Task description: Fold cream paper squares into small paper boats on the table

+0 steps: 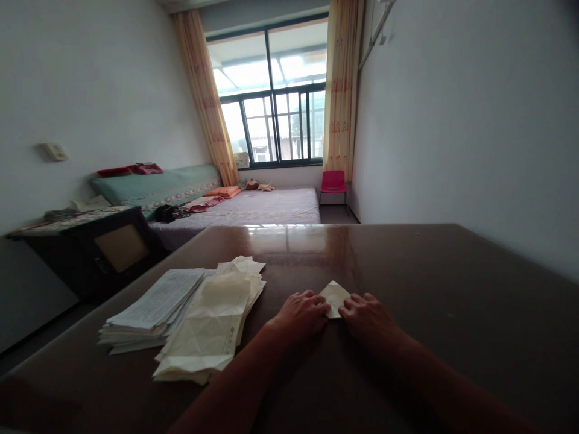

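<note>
Cream folded paper (pixel 334 299) we grasp at its left side with our left hand (pixel 301 313), at its right with our right hand (pixel 371 317).

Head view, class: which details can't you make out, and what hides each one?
- Side corners of the folded paper: head view, covered by the left hand and right hand.
- Wording on the printed sheets: head view, too small and blurred.
- Their right part: head view, under the cream papers.
- Near edge of the table: head view, cut off by the bottom edge.
</note>
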`<state>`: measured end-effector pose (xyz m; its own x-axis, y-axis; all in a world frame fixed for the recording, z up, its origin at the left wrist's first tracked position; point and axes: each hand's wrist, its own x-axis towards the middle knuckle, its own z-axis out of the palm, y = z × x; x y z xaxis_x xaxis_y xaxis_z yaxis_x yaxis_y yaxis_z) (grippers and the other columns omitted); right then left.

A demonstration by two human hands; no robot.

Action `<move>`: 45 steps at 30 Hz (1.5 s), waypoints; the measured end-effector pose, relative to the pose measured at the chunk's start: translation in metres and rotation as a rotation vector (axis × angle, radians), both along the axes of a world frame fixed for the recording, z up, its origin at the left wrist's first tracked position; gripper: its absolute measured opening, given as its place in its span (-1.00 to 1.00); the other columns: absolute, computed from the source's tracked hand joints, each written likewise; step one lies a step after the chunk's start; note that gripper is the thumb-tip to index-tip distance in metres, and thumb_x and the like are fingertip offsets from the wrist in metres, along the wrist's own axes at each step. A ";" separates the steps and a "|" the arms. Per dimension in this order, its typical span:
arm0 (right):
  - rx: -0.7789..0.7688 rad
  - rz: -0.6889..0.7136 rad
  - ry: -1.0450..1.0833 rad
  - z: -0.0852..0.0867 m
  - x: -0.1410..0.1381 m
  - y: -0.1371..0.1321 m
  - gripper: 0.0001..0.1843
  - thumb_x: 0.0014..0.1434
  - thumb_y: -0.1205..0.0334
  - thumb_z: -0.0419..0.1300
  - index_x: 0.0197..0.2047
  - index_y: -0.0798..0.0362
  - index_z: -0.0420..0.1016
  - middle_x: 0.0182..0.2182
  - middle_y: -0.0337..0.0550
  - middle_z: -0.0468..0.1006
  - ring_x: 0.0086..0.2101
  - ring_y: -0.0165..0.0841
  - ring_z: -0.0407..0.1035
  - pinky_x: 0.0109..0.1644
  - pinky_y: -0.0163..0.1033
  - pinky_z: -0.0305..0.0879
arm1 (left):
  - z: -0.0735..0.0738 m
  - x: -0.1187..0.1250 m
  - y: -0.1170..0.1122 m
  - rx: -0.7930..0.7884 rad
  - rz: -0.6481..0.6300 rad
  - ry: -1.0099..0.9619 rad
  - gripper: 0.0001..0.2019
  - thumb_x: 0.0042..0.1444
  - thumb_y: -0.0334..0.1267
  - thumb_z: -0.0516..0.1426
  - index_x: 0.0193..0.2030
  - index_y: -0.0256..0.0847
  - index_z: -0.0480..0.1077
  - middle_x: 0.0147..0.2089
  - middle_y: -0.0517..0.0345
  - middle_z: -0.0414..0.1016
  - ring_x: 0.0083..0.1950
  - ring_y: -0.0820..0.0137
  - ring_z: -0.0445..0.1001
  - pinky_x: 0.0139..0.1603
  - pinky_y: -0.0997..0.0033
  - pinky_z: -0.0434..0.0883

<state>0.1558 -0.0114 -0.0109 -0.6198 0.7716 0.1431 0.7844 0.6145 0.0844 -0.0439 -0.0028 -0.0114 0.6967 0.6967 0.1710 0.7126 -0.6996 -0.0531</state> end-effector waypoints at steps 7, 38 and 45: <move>0.055 -0.005 0.060 -0.001 0.004 0.006 -0.83 0.18 0.41 0.08 -0.26 0.06 0.49 -0.29 -0.10 0.54 -0.22 -0.28 0.35 -0.19 -0.23 0.08 | -0.005 0.002 0.008 0.021 -0.046 -0.032 -0.83 0.21 -0.28 0.07 -0.08 -0.08 0.41 -0.05 0.17 0.50 0.02 0.30 0.36 0.04 0.27 0.27; -0.268 0.266 0.348 0.002 0.032 0.021 -0.76 0.21 0.39 0.02 -0.36 0.09 0.50 -0.28 -0.11 0.51 -0.23 -0.34 0.31 -0.12 -0.28 0.22 | 0.003 0.026 -0.019 -0.051 -0.137 -0.024 -0.79 0.18 -0.08 0.08 -0.11 -0.02 0.44 -0.11 0.21 0.46 -0.10 0.36 0.41 -0.19 0.45 0.38; -0.288 0.285 0.325 0.006 0.035 0.018 -0.75 0.18 0.43 0.02 -0.33 0.07 0.52 -0.27 -0.12 0.52 -0.22 -0.37 0.34 -0.10 -0.31 0.22 | 0.001 0.026 -0.019 -0.043 -0.135 -0.030 -0.79 0.20 -0.08 0.06 -0.17 -0.02 0.47 -0.16 0.20 0.45 -0.15 0.39 0.41 -0.22 0.45 0.36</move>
